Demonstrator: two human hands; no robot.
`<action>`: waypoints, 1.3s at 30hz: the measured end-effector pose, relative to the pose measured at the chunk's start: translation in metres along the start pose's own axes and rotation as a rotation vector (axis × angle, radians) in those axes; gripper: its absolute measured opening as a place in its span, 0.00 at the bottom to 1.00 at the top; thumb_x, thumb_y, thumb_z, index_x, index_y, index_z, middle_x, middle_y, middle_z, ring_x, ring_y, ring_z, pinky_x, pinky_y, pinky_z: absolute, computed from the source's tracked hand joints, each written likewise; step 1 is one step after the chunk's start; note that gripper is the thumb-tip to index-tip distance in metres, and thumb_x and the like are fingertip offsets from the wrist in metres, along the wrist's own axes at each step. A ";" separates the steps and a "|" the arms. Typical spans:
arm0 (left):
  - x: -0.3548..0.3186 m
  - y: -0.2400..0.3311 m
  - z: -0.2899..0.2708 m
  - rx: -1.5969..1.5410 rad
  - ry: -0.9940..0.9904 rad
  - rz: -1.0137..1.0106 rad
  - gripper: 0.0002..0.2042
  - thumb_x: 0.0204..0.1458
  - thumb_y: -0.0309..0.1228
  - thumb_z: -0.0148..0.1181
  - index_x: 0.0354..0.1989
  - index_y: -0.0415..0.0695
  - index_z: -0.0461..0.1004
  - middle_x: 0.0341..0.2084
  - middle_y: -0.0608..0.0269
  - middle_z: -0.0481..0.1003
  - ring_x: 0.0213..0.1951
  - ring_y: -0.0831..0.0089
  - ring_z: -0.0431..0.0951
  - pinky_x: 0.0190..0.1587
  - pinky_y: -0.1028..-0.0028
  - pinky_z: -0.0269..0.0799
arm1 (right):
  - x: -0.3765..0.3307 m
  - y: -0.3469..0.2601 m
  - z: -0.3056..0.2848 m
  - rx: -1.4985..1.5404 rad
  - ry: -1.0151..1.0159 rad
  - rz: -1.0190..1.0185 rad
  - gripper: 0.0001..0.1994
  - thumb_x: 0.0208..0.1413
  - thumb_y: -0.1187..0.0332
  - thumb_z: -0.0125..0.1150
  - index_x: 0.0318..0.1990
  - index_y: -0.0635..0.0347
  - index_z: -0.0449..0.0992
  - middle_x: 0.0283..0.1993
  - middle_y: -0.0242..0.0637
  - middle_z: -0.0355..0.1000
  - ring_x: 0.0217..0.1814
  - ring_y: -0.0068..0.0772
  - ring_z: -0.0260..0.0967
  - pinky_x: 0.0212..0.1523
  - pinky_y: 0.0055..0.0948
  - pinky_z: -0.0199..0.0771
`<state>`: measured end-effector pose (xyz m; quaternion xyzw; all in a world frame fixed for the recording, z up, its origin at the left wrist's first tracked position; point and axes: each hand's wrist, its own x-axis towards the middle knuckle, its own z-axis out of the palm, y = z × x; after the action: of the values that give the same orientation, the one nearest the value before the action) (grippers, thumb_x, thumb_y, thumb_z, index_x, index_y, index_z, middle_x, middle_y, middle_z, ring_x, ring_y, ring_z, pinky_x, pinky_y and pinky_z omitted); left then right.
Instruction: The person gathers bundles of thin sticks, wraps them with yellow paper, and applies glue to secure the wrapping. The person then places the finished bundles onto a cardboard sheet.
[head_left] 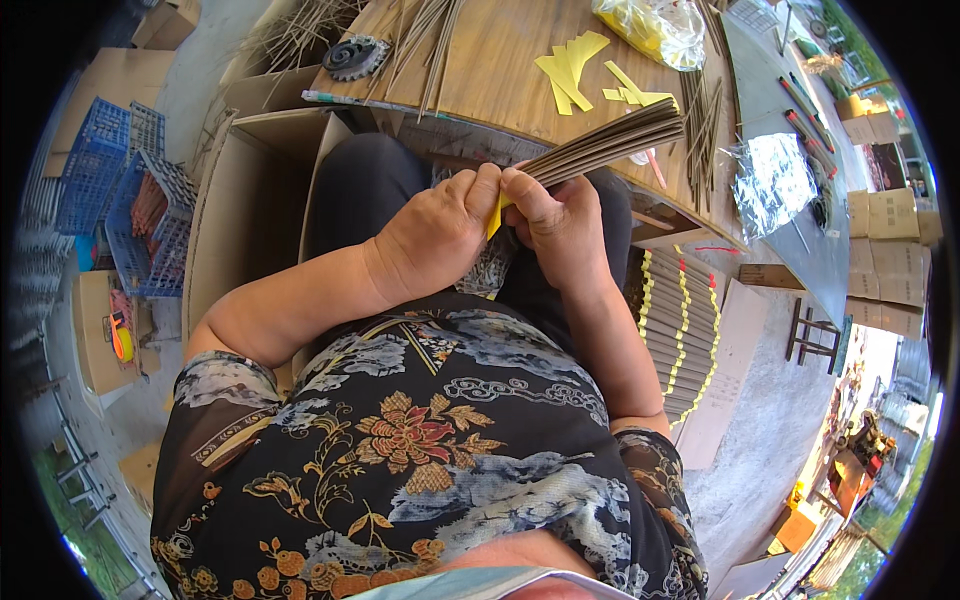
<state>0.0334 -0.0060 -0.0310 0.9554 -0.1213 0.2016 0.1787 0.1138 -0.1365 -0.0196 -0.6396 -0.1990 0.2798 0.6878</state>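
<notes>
A bundle of thin brown sticks points up and to the right, over the table's near edge. My right hand is closed around its lower end, thumb on top. Beside it, my left hand is closed, its fingertips pinching at a yellow paper strip on the bundle's near end. The two hands almost touch, above my lap. How far the strip goes around the sticks is hidden by the fingers. Loose yellow strips lie fanned out on the wooden table, beyond the bundle.
Loose brown sticks and a dark toothed disc lie on the table, near a clear bag with yellow contents. An open cardboard box stands at my left, blue crates beyond. Yellow-banded bundles are stacked at my right.
</notes>
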 end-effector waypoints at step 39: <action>0.004 0.004 -0.033 -0.734 -0.186 -0.270 0.21 0.49 0.18 0.50 0.53 0.34 0.57 0.32 0.63 0.68 0.33 0.81 0.68 0.36 0.80 0.66 | 0.004 -0.031 -0.019 -0.226 -0.331 -0.120 0.11 0.45 0.72 0.63 0.34 0.66 0.70 0.23 0.28 0.67 0.20 0.13 0.60 0.19 0.14 0.59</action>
<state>0.0243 0.0032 0.0002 0.8495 -0.0745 0.0321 0.5213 0.1329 -0.1491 0.0093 -0.6450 -0.3771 0.3156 0.5850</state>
